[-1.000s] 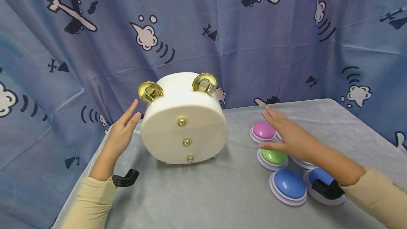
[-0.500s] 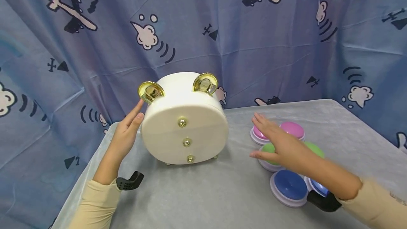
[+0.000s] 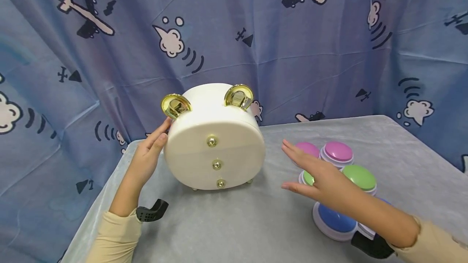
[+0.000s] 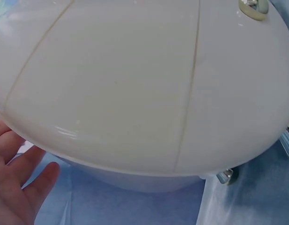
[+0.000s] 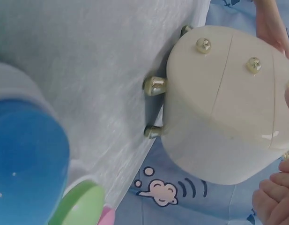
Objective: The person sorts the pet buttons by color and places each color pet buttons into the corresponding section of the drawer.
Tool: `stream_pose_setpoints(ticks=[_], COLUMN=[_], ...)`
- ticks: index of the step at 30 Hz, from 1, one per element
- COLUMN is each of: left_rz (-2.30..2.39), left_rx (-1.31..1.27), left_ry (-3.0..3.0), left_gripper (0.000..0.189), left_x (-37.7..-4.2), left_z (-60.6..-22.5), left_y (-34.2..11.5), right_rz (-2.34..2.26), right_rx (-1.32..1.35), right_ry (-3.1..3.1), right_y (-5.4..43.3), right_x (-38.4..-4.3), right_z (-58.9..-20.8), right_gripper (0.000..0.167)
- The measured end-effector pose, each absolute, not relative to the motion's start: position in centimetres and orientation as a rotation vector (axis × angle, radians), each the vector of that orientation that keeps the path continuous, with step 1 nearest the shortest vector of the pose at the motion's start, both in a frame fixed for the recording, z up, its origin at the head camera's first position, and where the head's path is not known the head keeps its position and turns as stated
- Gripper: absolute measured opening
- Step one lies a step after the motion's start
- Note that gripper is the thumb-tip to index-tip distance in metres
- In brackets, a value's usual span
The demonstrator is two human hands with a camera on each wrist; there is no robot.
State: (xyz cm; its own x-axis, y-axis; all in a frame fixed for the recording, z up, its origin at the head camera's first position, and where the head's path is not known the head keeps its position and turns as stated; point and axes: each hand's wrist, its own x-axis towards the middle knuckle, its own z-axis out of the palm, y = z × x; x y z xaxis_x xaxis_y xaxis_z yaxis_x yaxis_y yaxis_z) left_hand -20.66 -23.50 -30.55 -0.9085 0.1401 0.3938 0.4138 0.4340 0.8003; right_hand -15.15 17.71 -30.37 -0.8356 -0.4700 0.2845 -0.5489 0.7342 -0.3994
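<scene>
A white oval drawer box [image 3: 193, 153] with three gold knobs down its front and two gold ear-shaped discs on top stands upright on small feet. My left hand [image 3: 146, 159] is at its left side, fingers extended along the wall below the left gold disc [image 3: 175, 106]; fingertips are partly hidden behind it. In the left wrist view, seams between drawers cross the front [image 4: 121, 89]. To the right of the box, my right hand [image 3: 321, 177] hovers with fingers straight and thumb apart, holding nothing. Beneath it are round dome buttons, including a green one [image 3: 360, 177] and a blue one [image 3: 336, 218].
Pink dome buttons [image 3: 338, 151] sit behind the green ones, all in pale round bases. A grey cloth covers the table [image 3: 234, 226]. Close behind the box hangs a blue curtain [image 3: 212, 44] printed with airplanes and clouds.
My left hand has moved right, from beside the box to its left wall. My right hand has shifted left and nearer over the buttons. The box stays in place.
</scene>
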Motion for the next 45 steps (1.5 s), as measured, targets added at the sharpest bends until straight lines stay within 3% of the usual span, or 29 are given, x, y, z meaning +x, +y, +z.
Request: stream_pose_setpoints(ticks=[11,18,24,45], left_rz=[-1.483,-1.555,-1.603,-1.649], left_rx=[-0.472,-0.477,-0.472,-0.455], left_ry=[-2.381,-2.333,-2.328,-2.342], left_gripper=[0.046,0.046,0.047,0.048], left_x=[-20.3,-20.5,-20.4,-20.6], left_z=[-30.4,-30.7,-30.9,-30.9], left_y=[-23.3,-23.1,-23.0,-23.1], right_rz=[0.740,0.909,1.258,2.443], right_rx=[0.992,0.967,0.933,0.728], right_ry=[-2.383,-2.428,-2.519,-2.453], right_y=[15.4,13.1,11.0,6.5], right_x=[-14.2,-13.6,-14.0,-18.1], right_z=[-30.8,-30.0,-29.6,-29.2], right_gripper=[0.071,0.067,0.058,0.050])
